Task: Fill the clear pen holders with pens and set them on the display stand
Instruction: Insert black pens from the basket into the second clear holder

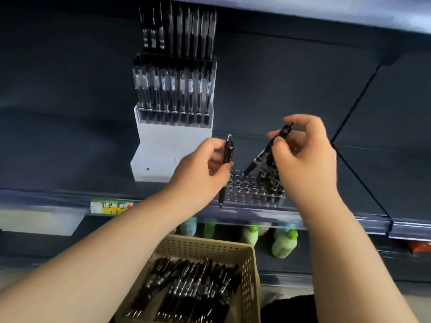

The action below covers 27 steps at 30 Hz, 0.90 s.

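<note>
A clear pen holder [247, 191] with rows of round holes lies on the dark shelf's front edge; several black pens stand in its right part. My left hand [200, 173] grips one black pen [227, 157] upright just left of the holder. My right hand [303, 157] pinches another black pen [268, 150], tilted, its lower end over the holder's holes. Further back on the shelf stands a white display stand [172, 145] carrying a clear holder full of black pens [175, 89].
A beige perforated basket [249, 271] full of black pens sits below, near my body. Green and blue bottles [284, 243] stand on the lower shelf. A green and yellow price label [112, 207] is fixed to the shelf rail. A dark diagonal brace [359, 183] crosses on the right.
</note>
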Motion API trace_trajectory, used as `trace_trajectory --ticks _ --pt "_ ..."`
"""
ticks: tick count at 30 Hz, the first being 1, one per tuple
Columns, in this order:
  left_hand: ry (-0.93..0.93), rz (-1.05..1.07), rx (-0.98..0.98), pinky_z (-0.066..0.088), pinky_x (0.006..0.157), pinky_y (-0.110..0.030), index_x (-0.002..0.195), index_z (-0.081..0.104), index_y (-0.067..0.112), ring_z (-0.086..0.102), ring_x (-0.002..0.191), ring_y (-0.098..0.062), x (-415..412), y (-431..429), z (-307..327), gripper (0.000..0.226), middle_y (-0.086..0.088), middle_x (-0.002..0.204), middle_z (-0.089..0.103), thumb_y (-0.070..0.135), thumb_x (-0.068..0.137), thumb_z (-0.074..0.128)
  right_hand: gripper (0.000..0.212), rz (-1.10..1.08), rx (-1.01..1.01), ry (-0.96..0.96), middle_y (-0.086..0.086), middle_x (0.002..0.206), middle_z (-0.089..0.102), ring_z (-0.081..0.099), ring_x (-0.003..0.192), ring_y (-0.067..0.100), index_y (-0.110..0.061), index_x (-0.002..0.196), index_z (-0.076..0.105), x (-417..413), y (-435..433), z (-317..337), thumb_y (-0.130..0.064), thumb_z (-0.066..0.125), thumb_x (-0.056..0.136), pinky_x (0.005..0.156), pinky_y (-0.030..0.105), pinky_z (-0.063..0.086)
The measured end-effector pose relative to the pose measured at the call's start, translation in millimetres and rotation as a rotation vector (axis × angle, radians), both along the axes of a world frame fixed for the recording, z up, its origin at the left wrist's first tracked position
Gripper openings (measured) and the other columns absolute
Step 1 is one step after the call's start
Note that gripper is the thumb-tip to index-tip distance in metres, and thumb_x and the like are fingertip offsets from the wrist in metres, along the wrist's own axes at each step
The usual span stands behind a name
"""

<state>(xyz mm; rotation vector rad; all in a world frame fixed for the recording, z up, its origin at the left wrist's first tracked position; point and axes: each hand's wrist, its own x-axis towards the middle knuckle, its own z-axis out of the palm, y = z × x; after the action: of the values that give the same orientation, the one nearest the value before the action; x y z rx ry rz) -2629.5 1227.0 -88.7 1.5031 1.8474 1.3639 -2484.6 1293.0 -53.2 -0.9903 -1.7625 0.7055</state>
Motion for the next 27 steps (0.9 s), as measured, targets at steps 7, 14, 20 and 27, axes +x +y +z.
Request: trace_trajectory --ticks 7,14,20,27 --pt "0.016 -0.096 0.063 0.053 0.080 -0.030 0.099 0.047 0.036 0.064 0.084 -0.009 13.1 54.7 7.9 0.029 0.015 0.094 0.057 0.015 0.087 0.061 0.023 -0.067 0.084 -0.244 -0.018 0.078 0.056 0.054 0.073 -0.003 -0.031 0.099 0.055 7.7 51.6 20.1 -0.016 0.058 0.081 0.064 0.004 0.036" --pt "0.080 -0.155 0.072 0.050 0.085 -0.026 0.097 0.048 0.037 0.059 0.085 0.001 10.5 82.5 -0.9 0.028 0.017 0.088 0.058 0.017 0.086 0.064 0.025 -0.067 0.057 -0.336 -0.018 0.080 0.060 0.057 0.075 -0.003 -0.031 0.097 0.058 17.0 68.6 5.8 -0.013 0.062 0.080 0.065 0.002 0.040" --pt "-0.008 -0.122 0.089 0.051 0.084 -0.025 0.099 0.053 0.034 0.061 0.083 0.001 4.3 90.1 1.8 0.025 0.015 0.091 0.063 0.018 0.084 0.065 0.026 -0.047 0.037 -0.387 -0.019 0.074 0.058 0.052 0.072 -0.013 -0.032 0.097 0.060 17.0 73.4 -0.1 -0.013 0.064 0.079 0.064 -0.004 0.036" --pt "-0.054 -0.134 0.066 0.053 0.083 -0.032 0.098 0.055 0.034 0.063 0.083 -0.004 3.4 91.2 -2.1 0.024 0.012 0.092 0.065 0.017 0.084 0.065 0.027 -0.043 0.031 -0.475 -0.022 0.076 0.056 0.053 0.073 -0.013 -0.028 0.104 0.062 15.6 76.9 -6.3 -0.014 0.065 0.081 0.061 -0.005 0.034"
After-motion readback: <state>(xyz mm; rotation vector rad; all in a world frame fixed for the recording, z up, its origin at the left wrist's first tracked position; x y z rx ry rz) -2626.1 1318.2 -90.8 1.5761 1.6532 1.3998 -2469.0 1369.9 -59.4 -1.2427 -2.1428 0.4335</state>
